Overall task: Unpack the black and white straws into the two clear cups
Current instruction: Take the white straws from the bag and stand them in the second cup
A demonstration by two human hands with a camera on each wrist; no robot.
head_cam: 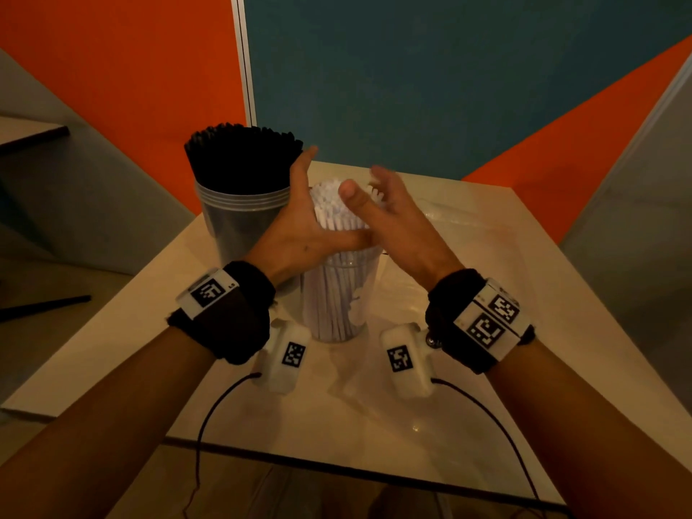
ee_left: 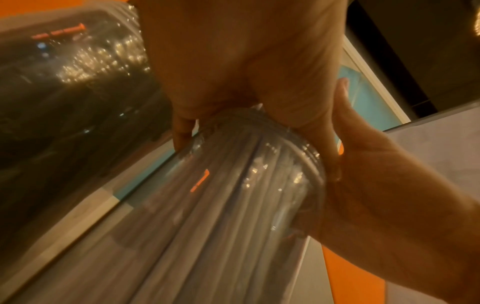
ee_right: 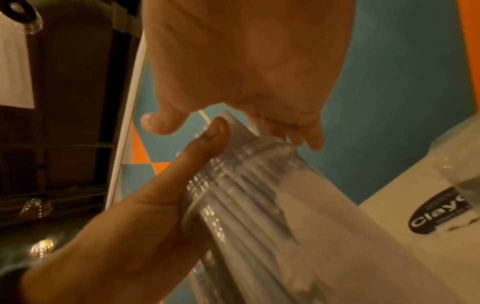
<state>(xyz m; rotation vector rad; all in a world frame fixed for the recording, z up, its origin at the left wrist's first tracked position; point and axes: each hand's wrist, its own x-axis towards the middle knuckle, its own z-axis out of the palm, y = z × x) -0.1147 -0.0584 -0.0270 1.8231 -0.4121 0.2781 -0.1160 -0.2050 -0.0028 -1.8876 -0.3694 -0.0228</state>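
Two clear cups upright on counter (head_cam: 468,387), toward far-left corner. Rear cup (head_cam: 239,222) packed with black straws (head_cam: 243,159) standing on end. Nearer cup (head_cam: 339,294), just beside it, holds white straws (head_cam: 337,215) upright, tops bunched above rim.

Pale table (head_cam: 468,406) under two cups (head_cam: 239,219)

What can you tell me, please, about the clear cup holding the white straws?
The clear cup is ribbed plastic near its rim, upright on the pale table, in front of the cup of black straws. It is packed with white straws rising above its rim. The left hand and right hand flank the bundle just above the rim.
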